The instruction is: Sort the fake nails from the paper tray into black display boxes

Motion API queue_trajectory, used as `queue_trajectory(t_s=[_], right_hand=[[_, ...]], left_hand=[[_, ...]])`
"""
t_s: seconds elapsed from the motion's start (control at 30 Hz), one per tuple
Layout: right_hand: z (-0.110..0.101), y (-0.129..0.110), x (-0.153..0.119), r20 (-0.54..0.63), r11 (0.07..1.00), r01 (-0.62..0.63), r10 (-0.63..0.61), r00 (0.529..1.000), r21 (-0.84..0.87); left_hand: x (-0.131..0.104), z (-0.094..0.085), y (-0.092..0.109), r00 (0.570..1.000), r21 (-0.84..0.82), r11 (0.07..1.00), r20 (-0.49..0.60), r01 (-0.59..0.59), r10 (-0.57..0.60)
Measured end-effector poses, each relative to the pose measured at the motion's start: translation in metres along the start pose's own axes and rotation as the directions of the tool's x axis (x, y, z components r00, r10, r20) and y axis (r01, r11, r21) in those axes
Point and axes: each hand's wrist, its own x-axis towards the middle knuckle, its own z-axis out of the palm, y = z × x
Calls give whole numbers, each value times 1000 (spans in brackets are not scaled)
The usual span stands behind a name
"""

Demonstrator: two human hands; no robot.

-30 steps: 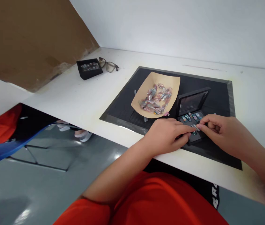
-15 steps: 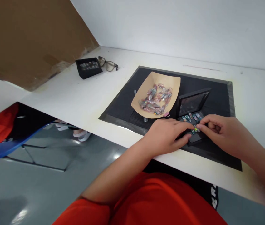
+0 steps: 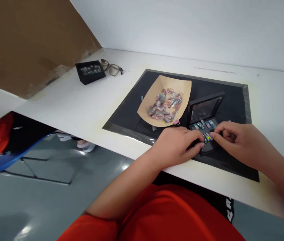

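Observation:
A small black case stands open on the black mat, its lid upright, with several small colourful pieces in its tray. My left hand rests on the case's near left edge, fingers touching the tray. My right hand pinches a small yellow-green piece at its fingertips, right over the tray. Both hands meet at the case. A tan paper tray holding several wrapped small pieces lies just left of the case.
A second black case with small pieces and a pair of glasses lie at the far left of the white table. A brown cardboard sheet leans at the left. A blue chair stands below the table edge.
The view has shifted slightly. My right fingertips have pressed the small piece a little lower into the case's tray. My left hand stays on the case.

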Motion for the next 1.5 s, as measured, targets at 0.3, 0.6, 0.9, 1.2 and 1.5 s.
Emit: queue_trajectory(t_s=[0.3, 0.6, 0.9, 1.2, 1.5], right_hand=[[0, 0, 1, 15, 1000, 6, -6, 1000, -12], [2, 3, 0, 3, 1000, 3, -3, 1000, -11], [2, 7, 0, -5, 1000, 1, -1, 1000, -2], [2, 7, -1, 24, 999, -48, 48, 999, 11], [2, 6, -10, 43, 989, -148, 148, 988, -6]], left_hand=[[1, -1, 1, 999, -1, 1000, 48, 19, -19], [3, 0, 1, 998, -11, 1000, 58, 9, -8], [0, -2, 6, 989, -16, 991, 69, -133, 134], [8, -71, -35, 810, 103, 892, -383, -439, 443], [36, -107, -113, 994, 67, 992, 4, 110, -110]])
